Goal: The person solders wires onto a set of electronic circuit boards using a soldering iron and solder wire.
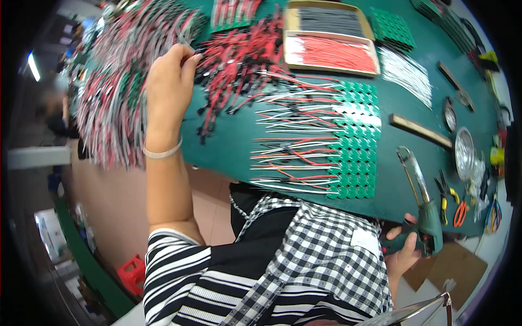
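Note:
My left hand reaches over the far left of the table, thumb and fingers pinched together at the edge of a pile of red-and-black wire leads with black connectors. What the fingertips hold, if anything, is too blurred to make out. At the table's near right edge my right hand is wrapped round the handle of a green soldering gun, its long metal tip and thin feed tube pointing up and away. Between the hands lies a block of round green circuit boards, with red, white and black wires running left from them.
Behind the boards stands a cardboard box of red and black wires or tubes. White pieces and a stack of green boards lie beside it. Bundled wires overhang the left edge. Right: a metal bowl, wooden stick, pliers.

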`<state>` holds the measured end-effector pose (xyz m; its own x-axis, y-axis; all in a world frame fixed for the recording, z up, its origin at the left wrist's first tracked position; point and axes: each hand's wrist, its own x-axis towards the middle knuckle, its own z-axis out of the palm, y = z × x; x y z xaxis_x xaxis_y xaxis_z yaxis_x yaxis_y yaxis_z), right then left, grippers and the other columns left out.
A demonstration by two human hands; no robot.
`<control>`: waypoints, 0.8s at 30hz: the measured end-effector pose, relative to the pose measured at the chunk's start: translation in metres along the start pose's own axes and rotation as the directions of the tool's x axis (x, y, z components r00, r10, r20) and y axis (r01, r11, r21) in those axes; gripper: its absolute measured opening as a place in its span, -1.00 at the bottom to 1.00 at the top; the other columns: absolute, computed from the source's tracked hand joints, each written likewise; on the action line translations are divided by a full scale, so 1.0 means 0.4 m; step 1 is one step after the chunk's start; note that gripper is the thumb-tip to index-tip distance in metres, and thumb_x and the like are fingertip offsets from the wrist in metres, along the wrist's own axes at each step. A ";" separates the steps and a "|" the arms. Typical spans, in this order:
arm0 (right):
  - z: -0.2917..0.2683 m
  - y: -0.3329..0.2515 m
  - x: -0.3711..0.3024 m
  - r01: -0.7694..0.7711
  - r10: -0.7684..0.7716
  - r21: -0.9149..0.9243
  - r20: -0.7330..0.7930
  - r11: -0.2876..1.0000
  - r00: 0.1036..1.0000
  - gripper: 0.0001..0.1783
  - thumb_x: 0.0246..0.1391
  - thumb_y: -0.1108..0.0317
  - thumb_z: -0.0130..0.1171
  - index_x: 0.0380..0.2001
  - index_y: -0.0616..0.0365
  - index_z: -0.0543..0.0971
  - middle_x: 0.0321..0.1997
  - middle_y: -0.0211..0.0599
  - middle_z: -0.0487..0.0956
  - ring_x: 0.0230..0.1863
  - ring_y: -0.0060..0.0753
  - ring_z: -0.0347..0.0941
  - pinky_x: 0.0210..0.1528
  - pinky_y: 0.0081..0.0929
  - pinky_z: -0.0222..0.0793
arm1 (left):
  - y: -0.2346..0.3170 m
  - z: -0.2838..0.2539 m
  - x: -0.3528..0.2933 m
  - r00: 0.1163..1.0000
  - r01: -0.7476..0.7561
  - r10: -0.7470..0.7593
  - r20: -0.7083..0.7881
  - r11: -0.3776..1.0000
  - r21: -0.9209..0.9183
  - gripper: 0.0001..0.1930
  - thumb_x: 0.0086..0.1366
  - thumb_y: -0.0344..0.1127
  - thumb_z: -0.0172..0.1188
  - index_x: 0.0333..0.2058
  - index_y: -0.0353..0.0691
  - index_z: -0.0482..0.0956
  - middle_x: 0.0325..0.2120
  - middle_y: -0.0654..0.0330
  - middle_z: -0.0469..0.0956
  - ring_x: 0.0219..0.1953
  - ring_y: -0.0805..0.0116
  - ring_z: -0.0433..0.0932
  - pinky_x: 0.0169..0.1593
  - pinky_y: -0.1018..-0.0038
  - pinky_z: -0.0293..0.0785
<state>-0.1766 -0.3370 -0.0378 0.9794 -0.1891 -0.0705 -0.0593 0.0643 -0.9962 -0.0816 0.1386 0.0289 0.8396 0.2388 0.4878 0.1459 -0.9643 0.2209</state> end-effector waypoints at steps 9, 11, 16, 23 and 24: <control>-0.076 -0.009 -0.044 -0.067 0.151 -0.220 0.390 0.973 0.908 -0.58 0.12 0.35 0.14 0.03 0.32 0.42 -0.08 -0.16 0.57 -0.36 -0.39 0.50 -0.20 -0.45 0.43 | 0.357 0.083 -0.270 0.746 -0.459 0.621 0.242 0.742 -0.489 -0.74 0.05 -0.45 0.18 -0.24 -0.09 0.65 -0.48 0.31 0.47 -0.41 0.34 0.43 -0.31 0.37 0.24; -0.135 0.005 -0.080 -0.163 0.267 -0.299 0.347 0.940 0.899 -0.63 0.05 0.35 0.20 -0.07 0.26 0.53 -0.14 -0.21 0.59 -0.28 -0.31 0.52 -0.12 -0.35 0.40 | 0.371 0.095 -0.317 0.746 -0.398 0.613 0.260 0.723 -0.564 -0.74 0.01 -0.45 0.21 -0.25 -0.11 0.64 -0.48 0.31 0.48 -0.42 0.35 0.44 -0.32 0.39 0.25; -0.123 -0.003 -0.078 0.122 0.147 -0.534 0.433 0.836 0.890 -0.60 0.03 0.27 0.21 -0.06 0.21 0.55 -0.05 -0.21 0.58 -0.05 -0.22 0.46 0.05 -0.31 0.32 | 0.372 0.116 -0.348 0.787 -0.340 0.571 0.233 0.717 -0.608 -0.76 -0.03 -0.47 0.24 -0.30 -0.14 0.63 -0.49 0.30 0.48 -0.44 0.34 0.45 -0.35 0.39 0.27; -0.086 -0.034 -0.065 0.217 0.064 -0.551 0.445 0.806 0.893 -0.70 -0.08 0.38 0.30 -0.20 0.16 0.63 -0.13 -0.22 0.61 -0.08 -0.12 0.47 0.02 -0.25 0.31 | 0.376 0.118 -0.346 0.790 -0.335 0.568 0.231 0.715 -0.613 -0.74 -0.11 -0.49 0.27 -0.34 -0.15 0.62 -0.51 0.29 0.47 -0.46 0.30 0.44 -0.36 0.37 0.28; -0.085 -0.035 -0.066 0.217 0.064 -0.551 0.445 0.806 0.893 -0.70 -0.08 0.38 0.30 -0.20 0.16 0.63 -0.13 -0.22 0.61 -0.08 -0.12 0.47 0.02 -0.25 0.31 | 0.375 0.119 -0.346 0.790 -0.335 0.568 0.231 0.715 -0.613 -0.74 -0.11 -0.49 0.27 -0.34 -0.15 0.62 -0.51 0.29 0.47 -0.46 0.30 0.44 -0.36 0.37 0.28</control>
<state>-0.2083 -0.3664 -0.0238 0.9570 0.2712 -0.1035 0.0584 -0.5291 -0.8466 -0.1510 -0.0445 -0.0455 0.8669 -0.3856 0.3159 -0.4979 -0.6997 0.5124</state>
